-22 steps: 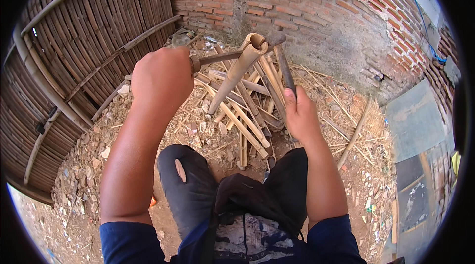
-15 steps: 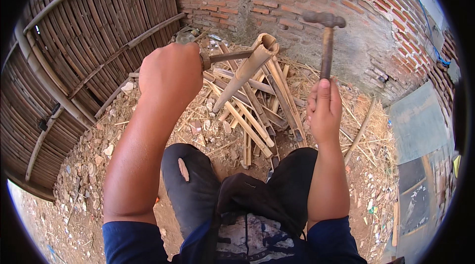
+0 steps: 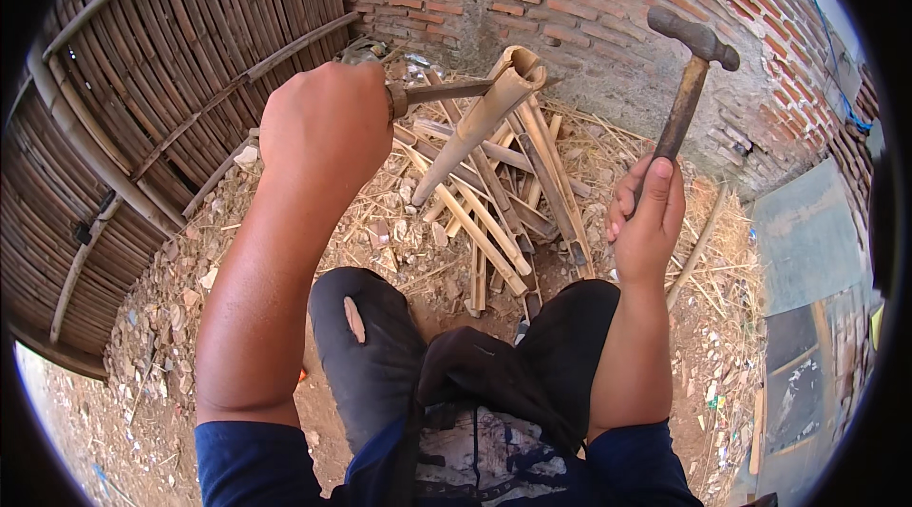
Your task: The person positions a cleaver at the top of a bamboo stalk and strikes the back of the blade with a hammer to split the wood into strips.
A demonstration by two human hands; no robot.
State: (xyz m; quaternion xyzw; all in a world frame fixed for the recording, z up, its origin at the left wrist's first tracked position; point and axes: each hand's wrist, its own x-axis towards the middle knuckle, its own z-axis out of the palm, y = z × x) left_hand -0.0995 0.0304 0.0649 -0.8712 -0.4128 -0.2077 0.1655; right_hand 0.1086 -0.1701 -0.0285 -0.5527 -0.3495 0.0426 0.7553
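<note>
Left hand (image 3: pixel 328 127) is a fist on my feed, wrapped around the handle of a long blade (image 3: pixel 446 92). Fingers are mostly hidden, but the handle pokes out on the right side of the fist. The blade runs into the bamboo piece (image 3: pixel 475 127) near its split top end, and I can see the tip sticking out past the far side. That bamboo's tilted, lower end toward the person's left; can't tell if it touches the ground. Right hand (image 3: pixel 651 208) is gripping a hammer (image 3: pixel 681 108) by the lower handle, head up, well apart from the bamboo. Behind and below the bamboo I've got a messy pile of split strips (image 3: pixel 499 184) on rubbly ground (image 3: pixel 180 317), with a brick wall (image 3: pixel 598 3) at the back and a slatted fence (image 3: pixel 204 41) off left.
</note>
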